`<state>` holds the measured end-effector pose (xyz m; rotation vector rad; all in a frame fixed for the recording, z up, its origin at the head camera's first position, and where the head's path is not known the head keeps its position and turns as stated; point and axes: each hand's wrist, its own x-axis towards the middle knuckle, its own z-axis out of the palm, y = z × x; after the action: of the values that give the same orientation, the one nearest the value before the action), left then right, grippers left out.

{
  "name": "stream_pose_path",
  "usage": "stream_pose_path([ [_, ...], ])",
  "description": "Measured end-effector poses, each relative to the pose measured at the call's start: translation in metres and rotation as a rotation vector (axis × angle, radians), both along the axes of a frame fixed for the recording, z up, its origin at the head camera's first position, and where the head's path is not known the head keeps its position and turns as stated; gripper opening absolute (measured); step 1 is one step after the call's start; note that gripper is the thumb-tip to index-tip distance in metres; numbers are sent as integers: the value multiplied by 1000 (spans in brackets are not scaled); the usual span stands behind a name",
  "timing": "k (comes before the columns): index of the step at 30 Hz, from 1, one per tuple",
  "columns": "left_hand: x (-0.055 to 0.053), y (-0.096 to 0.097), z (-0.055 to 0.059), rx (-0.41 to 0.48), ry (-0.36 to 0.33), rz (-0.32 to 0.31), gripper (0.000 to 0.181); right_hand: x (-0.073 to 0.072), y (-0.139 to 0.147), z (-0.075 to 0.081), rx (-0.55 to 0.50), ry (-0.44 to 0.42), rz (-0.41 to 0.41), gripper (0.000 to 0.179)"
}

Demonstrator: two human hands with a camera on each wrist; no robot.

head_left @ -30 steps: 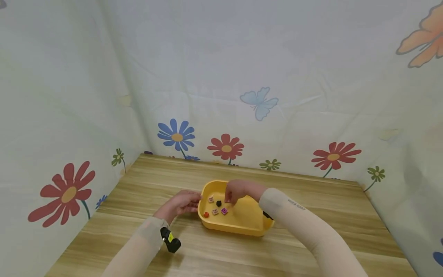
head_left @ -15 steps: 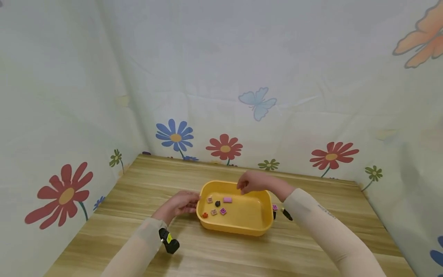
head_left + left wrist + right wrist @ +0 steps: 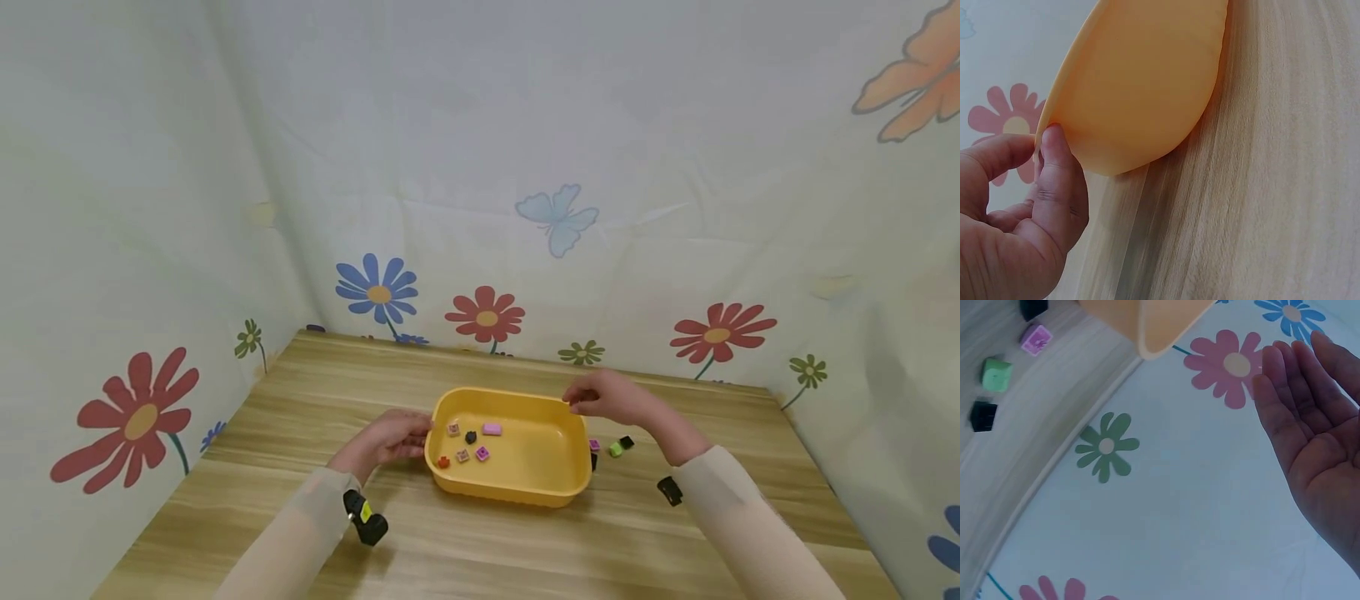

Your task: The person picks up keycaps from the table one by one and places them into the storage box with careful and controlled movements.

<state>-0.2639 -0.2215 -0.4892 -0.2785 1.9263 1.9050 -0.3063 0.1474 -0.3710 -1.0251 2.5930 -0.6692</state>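
A yellow plastic tray (image 3: 510, 495) stands on the table with several small blocks inside, grouped in its left half. Among them are a long light pink block (image 3: 492, 429), a magenta block (image 3: 482, 454), a black piece (image 3: 471, 437) and a red piece (image 3: 444, 462). My left hand (image 3: 386, 437) pinches the tray's left rim between thumb and fingers, plain in the left wrist view. Over the tray's far right corner hovers my right hand (image 3: 617, 397), fingers loosely bent. In the right wrist view that palm (image 3: 1329, 447) holds nothing.
On the table right of the tray lie a pink block (image 3: 1036, 340), a green block (image 3: 997, 374) and black blocks (image 3: 984, 416). A white flower-printed curtain (image 3: 450, 167) encloses the table (image 3: 360, 367) at the back and sides.
My right hand has let go of the long light pink block inside the tray, lifted, and moved right past the tray's corner. The left hand stays on the rim.
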Motion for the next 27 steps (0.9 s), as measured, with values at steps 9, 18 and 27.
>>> stream_pose_path([
  [9,0,1,1,-7,-5,3,48,11,25,-14,-79,-3,-79,20],
  [18,1,1,2,-17,-16,5,47,20,51,-30,-152,34,-169,22],
  [27,0,1,1,-2,-15,8,47,28,71,-57,-129,29,-310,22],
])
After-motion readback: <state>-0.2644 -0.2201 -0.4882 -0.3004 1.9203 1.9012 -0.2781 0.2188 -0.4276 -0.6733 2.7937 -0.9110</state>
